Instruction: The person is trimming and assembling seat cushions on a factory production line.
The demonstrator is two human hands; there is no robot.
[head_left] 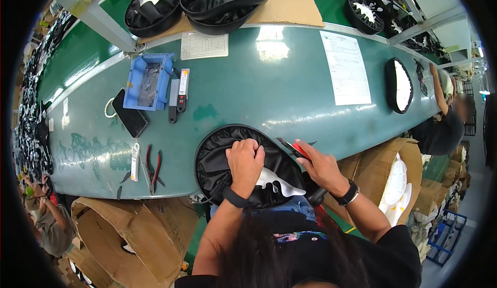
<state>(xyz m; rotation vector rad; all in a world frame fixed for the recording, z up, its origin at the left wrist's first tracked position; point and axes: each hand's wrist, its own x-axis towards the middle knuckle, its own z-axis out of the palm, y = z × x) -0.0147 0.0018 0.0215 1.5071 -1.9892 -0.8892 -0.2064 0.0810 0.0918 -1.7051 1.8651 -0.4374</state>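
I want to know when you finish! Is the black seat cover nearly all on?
Partly. The black cover already wraps the far and left rim of the seat. The left hand is bunching the cover, while the right hand holds a red-handled tool. The white underside shows bare near the person, so that edge looks left to do.

Bare green table (269,89) beyond black seat cover (217,158)

blue tray (135,76), black phone (129,113), red-handled pliers (153,166)
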